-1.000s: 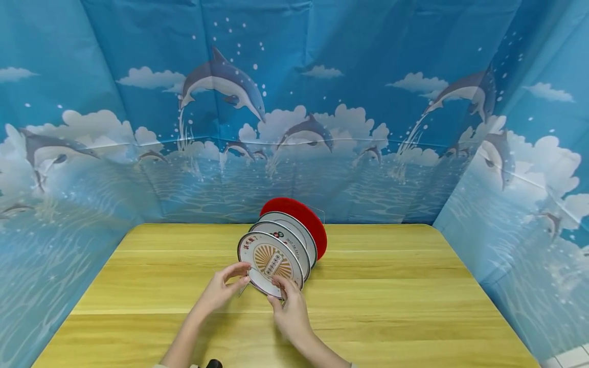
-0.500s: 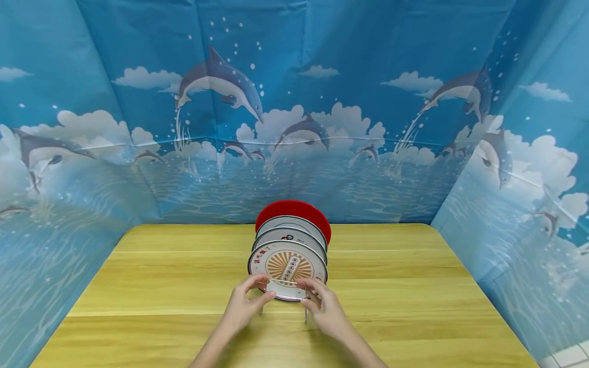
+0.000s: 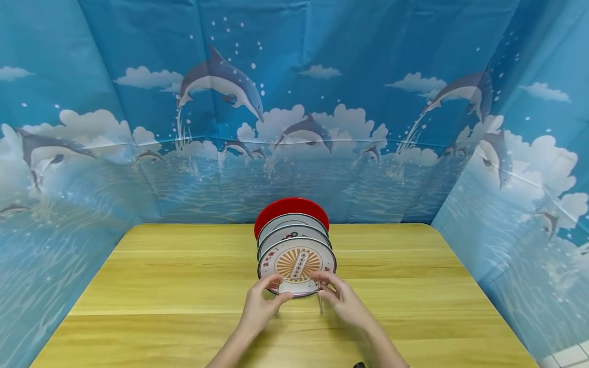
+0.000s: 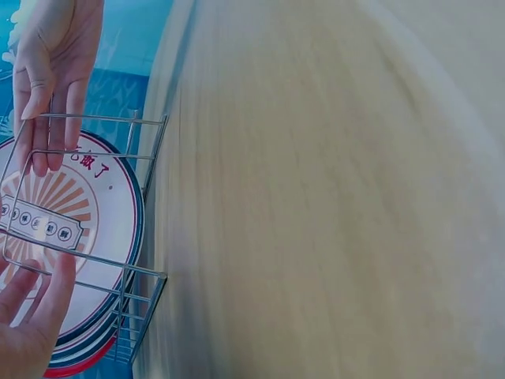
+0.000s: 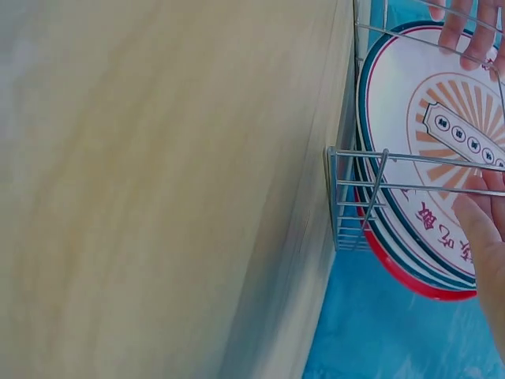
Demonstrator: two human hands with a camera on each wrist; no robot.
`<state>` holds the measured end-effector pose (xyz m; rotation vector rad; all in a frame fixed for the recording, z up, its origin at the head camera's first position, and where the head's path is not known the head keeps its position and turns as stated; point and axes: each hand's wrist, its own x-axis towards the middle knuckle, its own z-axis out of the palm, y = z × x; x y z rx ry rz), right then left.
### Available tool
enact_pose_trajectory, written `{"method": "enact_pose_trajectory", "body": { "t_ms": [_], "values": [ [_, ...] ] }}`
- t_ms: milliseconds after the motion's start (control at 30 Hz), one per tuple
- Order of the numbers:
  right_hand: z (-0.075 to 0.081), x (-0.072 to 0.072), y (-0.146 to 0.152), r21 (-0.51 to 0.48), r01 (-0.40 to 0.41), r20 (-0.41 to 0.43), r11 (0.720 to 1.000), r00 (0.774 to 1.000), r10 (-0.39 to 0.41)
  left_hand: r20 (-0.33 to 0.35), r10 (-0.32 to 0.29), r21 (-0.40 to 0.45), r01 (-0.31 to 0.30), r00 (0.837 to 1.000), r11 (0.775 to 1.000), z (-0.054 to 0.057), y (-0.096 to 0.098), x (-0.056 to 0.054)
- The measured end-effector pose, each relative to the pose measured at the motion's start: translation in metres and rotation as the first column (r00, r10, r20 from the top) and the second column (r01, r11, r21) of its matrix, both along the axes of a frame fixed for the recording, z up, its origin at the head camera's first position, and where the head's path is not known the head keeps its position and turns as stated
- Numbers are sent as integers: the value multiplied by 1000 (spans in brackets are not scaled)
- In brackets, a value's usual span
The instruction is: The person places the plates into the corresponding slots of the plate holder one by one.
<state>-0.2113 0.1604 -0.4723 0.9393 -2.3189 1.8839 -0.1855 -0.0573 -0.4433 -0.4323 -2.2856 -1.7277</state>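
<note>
A metal wire dish rack (image 4: 164,131) holds several round plates standing on edge. The front plate (image 3: 298,253) is white with an orange sunburst, a dark rim and printed characters. Behind it stand more white plates (image 3: 290,219) and a red plate (image 3: 292,206) at the back. My left hand (image 3: 262,305) pinches the rack's front wire loop at its left side, thumb below the index finger. At the loop's right side, my right hand (image 3: 344,302) pinches the wire the same way. In the right wrist view the rack's base (image 5: 338,197) runs beneath the plates.
The rack stands on a yellow wood-grain table (image 3: 161,286), towards its back edge. A blue dolphin-print curtain (image 3: 294,174) hangs close behind and along both sides. A small black object (image 3: 359,365) shows at the bottom edge.
The rack has turned so the plates face me squarely, and its front has shifted right. Both hands have moved right with it, now level on the front wire.
</note>
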Motion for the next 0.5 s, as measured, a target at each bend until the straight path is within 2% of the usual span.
{"method": "enact_pose_trajectory", "body": {
  "t_ms": [200,367,433,500],
  "values": [
    [-2,-4,2,-1,0,23,1000,1000,0,1,4,-1,-4,1000,1000,-3,0,-2],
    [2,0,3,35,34,30,999,999,-35,16,-15,-4,15,1000,1000,-21,-2,-12],
    [6,2,5,60,70,-31,996,997,-69,-6,-23,-32,23,1000,999,-28,-5,-15],
    [12,4,9,76,150,-155,986,978,-137,-92,-23,-94,14,995,995,-30,-12,-17]
  ]
}}
